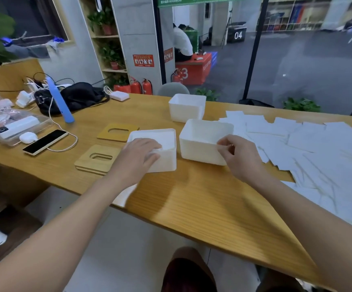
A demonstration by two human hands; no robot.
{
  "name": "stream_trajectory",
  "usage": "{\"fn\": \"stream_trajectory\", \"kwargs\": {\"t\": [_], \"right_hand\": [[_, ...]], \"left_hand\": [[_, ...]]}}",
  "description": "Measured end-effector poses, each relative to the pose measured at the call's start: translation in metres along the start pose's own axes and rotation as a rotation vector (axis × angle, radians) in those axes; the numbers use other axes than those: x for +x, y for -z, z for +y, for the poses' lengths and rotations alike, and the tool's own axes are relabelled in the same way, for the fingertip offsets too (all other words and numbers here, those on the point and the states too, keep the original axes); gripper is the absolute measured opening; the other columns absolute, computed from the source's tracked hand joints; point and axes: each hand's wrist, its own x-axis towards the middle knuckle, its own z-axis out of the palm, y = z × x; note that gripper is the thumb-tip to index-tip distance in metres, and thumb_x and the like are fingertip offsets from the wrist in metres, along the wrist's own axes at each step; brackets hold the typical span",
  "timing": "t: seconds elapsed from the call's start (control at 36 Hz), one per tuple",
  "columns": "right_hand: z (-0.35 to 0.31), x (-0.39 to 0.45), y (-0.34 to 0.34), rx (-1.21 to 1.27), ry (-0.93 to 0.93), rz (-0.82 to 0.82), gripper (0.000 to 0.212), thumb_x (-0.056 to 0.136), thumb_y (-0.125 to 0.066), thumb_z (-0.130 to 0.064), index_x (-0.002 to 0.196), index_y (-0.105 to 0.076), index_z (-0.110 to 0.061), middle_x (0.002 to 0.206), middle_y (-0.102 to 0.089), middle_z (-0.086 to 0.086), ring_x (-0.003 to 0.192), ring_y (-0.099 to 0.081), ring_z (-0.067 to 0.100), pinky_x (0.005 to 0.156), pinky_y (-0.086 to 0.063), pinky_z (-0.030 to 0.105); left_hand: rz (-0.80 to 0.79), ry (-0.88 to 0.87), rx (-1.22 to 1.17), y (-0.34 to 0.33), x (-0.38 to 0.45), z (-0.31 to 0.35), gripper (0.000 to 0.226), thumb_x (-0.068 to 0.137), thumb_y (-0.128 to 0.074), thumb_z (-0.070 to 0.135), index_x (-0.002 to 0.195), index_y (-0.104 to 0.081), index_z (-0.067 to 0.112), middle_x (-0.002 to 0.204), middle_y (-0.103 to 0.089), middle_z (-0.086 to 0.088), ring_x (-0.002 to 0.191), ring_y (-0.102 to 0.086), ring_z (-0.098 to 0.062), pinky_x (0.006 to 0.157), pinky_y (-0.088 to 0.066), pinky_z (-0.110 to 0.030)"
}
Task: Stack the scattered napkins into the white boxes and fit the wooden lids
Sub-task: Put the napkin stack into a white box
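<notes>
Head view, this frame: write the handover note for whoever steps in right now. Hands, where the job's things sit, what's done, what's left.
Left hand: flat on the napkins inside the near-left box, pressing them down.
Right hand: fingers curled at the right near corner of the middle box; whether it pinches the wall is unclear.
Far box stands open behind them; its contents can't be seen.
Wooden lids: two stacked left of the near-left box, one more behind them. None fitted.
Loose napkins cover the table's right side.
Done: near-left box looks nearly full.
Left: stack the remaining napkins, fit all three lids.
</notes>
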Motion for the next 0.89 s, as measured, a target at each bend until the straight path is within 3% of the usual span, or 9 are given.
{"fn": "stream_trajectory", "kwargs": {"t": [0.22, 0.39, 0.44, 0.53, 0.58, 0.67, 0.75, 0.81, 0.89], "right_hand": [[0.008, -0.039, 0.027, -0.005, 0.056, -0.041, 0.010, 0.105, -0.068, -0.025, 0.097, -0.069, -0.030, 0.085, -0.066, -0.012, 0.077, -0.059, 0.006, 0.066, -0.043, 0.015], [0.005, -0.056, 0.029, -0.008, 0.107, -0.048, 0.011, 0.102, -0.072, -0.024, 0.095, -0.070, -0.031, 0.081, -0.065, -0.015, 0.078, -0.060, 0.009, 0.065, -0.044, 0.015], [0.004, -0.058, 0.027, 0.003, 0.111, -0.045, 0.011, 0.102, -0.073, -0.023, 0.095, -0.070, -0.031, 0.079, -0.064, -0.014, 0.077, -0.059, 0.009, 0.065, -0.044, 0.014], [0.002, -0.057, 0.022, 0.018, 0.109, -0.050, 0.011, 0.102, -0.073, -0.024, 0.095, -0.070, -0.032, 0.081, -0.063, -0.015, 0.077, -0.059, 0.009, 0.066, -0.044, 0.014], [-0.001, -0.053, 0.017, 0.030, 0.121, -0.055, 0.011, 0.102, -0.073, -0.023, 0.095, -0.071, -0.031, 0.081, -0.063, -0.015, 0.077, -0.059, 0.011, 0.066, -0.045, 0.016], [-0.005, -0.045, 0.007, 0.055, 0.124, -0.074, 0.012, 0.103, -0.072, -0.023, 0.094, -0.071, -0.032, 0.078, -0.063, -0.014, 0.075, -0.059, 0.011, 0.064, -0.044, 0.015], [-0.010, -0.036, -0.004, 0.088, 0.120, -0.100, 0.011, 0.105, -0.069, -0.025, 0.096, -0.072, -0.031, 0.077, -0.062, -0.017, 0.075, -0.059, 0.007, 0.064, -0.042, 0.013], [-0.015, -0.029, -0.012, 0.094, 0.119, -0.104, 0.009, 0.106, -0.068, -0.026, 0.099, -0.072, -0.029, 0.080, -0.063, -0.018, 0.076, -0.059, 0.004, 0.065, -0.043, 0.012], [-0.019, -0.020, -0.023, 0.115, 0.106, -0.095, 0.008, 0.106, -0.068, -0.025, 0.101, -0.073, -0.028, 0.083, -0.064, -0.020, 0.076, -0.059, 0.000, 0.065, -0.041, 0.011]], "left_hand": [[-0.020, 0.102, -0.105, -0.007, 0.049, -0.001, 0.030, 0.108, -0.062, 0.040, 0.135, -0.071, 0.030, 0.143, -0.064, 0.013, 0.139, -0.051, -0.015, 0.120, -0.040, -0.049], [-0.068, 0.146, -0.245, -0.017, 0.095, 0.006, 0.033, 0.108, -0.056, 0.050, 0.126, -0.076, 0.031, 0.137, -0.068, 0.015, 0.130, -0.059, -0.008, 0.116, -0.047, -0.043], [-0.089, 0.154, -0.302, -0.020, 0.107, 0.011, 0.035, 0.109, -0.054, 0.052, 0.120, -0.078, 0.028, 0.131, -0.071, 0.014, 0.123, -0.062, -0.007, 0.110, -0.049, -0.039], [-0.127, 0.150, -0.340, -0.022, 0.125, 0.021, 0.054, 0.108, -0.052, 0.057, 0.087, -0.067, 0.010, 0.090, -0.066, 0.000, 0.088, -0.061, -0.017, 0.084, -0.045, -0.040], [-0.158, 0.148, -0.366, -0.022, 0.133, 0.026, 0.056, 0.104, -0.050, 0.068, 0.083, -0.058, 0.017, 0.085, -0.057, -0.004, 0.080, -0.055, -0.021, 0.078, -0.041, -0.039], [-0.185, 0.144, -0.400, -0.020, 0.142, 0.031, 0.050, 0.104, -0.056, 0.067, 0.078, -0.066, 0.025, 0.080, -0.063, -0.002, 0.069, -0.053, -0.013, 0.066, -0.040, -0.031], [-0.200, 0.137, -0.419, -0.022, 0.149, 0.034, 0.039, 0.101, -0.062, 0.067, 0.101, -0.081, 0.033, 0.112, -0.078, -0.001, 0.094, -0.070, -0.024, 0.078, -0.055, -0.041], [-0.200, 0.132, -0.408, -0.022, 0.153, 0.034, 0.036, 0.102, -0.064, 0.062, 0.106, -0.082, 0.031, 0.114, -0.078, 0.004, 0.097, -0.071, -0.019, 0.082, -0.057, -0.041], [-0.202, 0.123, -0.333, -0.025, 0.157, 0.035, 0.029, 0.105, -0.062, 0.051, 0.107, -0.079, 0.028, 0.109, -0.078, 0.007, 0.093, -0.070, -0.015, 0.076, -0.056, -0.038]]}}
